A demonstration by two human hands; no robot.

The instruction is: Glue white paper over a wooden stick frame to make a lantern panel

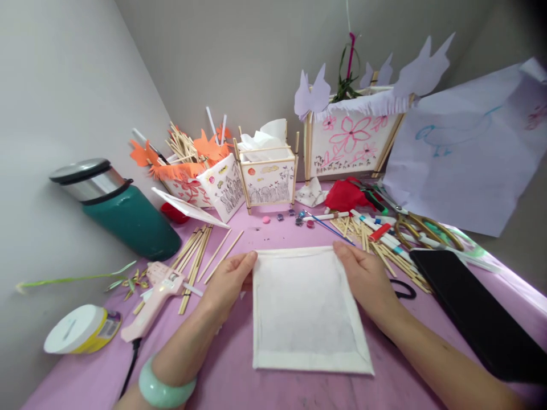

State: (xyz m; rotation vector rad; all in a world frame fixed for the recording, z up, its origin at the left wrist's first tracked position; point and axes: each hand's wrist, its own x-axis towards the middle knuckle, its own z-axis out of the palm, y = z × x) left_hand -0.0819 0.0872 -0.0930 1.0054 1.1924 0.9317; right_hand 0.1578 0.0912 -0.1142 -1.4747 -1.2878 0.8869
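A white rectangular panel (305, 307) with folded-looking borders is held over the purple tabletop. My left hand (231, 282) grips its upper left corner, thumb on top and the other fingers partly hidden behind it. At the upper right corner, my right hand (363, 276) pinches the edge in the same way, its fingertips mostly out of sight. Left of my left hand lie a pink glue gun (156, 299) and a bundle of wooden sticks (196, 256). Behind the panel stands a small box with drawn sides (271, 179).
A teal bottle (128, 213) and a white-lidded tub (81, 330) stand left. Behind are an orange-trimmed stick holder (183, 176) and a large flower-drawn box (350, 139). Markers (380, 232), gold-handled scissors (427, 228) and a black tablet-like object (474, 307) lie right.
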